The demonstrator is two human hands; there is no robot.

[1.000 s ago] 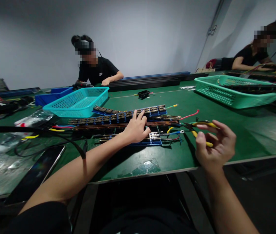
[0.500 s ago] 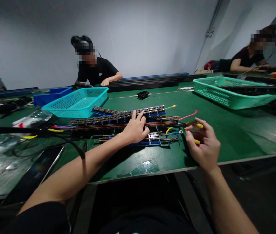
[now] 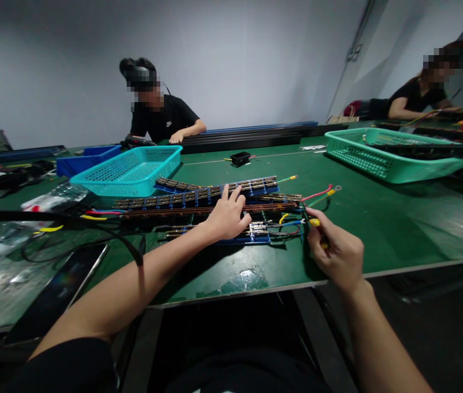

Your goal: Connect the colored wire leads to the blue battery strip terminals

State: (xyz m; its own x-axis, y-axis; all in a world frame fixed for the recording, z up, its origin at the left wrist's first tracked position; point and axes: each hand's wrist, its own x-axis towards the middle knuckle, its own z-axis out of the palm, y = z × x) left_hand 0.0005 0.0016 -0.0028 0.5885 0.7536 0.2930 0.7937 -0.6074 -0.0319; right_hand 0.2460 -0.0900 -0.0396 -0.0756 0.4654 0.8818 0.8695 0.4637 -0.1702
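Note:
Long blue terminal strips (image 3: 199, 197) with brass contacts lie stacked across the middle of the green table (image 3: 379, 218). My left hand (image 3: 227, 217) presses flat on top of them, fingers spread. My right hand (image 3: 333, 252) is closed around yellow-handled pliers (image 3: 315, 222), whose tip points at the bundle of red, blue and yellow wires (image 3: 292, 222) at the strips' right end. A red wire with a ring lug (image 3: 319, 192) trails off to the right.
A teal basket (image 3: 129, 172) and a blue bin (image 3: 86, 161) stand behind the strips; another teal basket (image 3: 387, 153) is at the right. A phone (image 3: 63, 289) and black cable (image 3: 92, 232) lie at the left. One person (image 3: 161, 114) sits opposite, another person (image 3: 423, 93) far right.
My right hand has dropped and moved left with the pliers, from open handles in the air to a closed grip at the wires. My left hand stays put.

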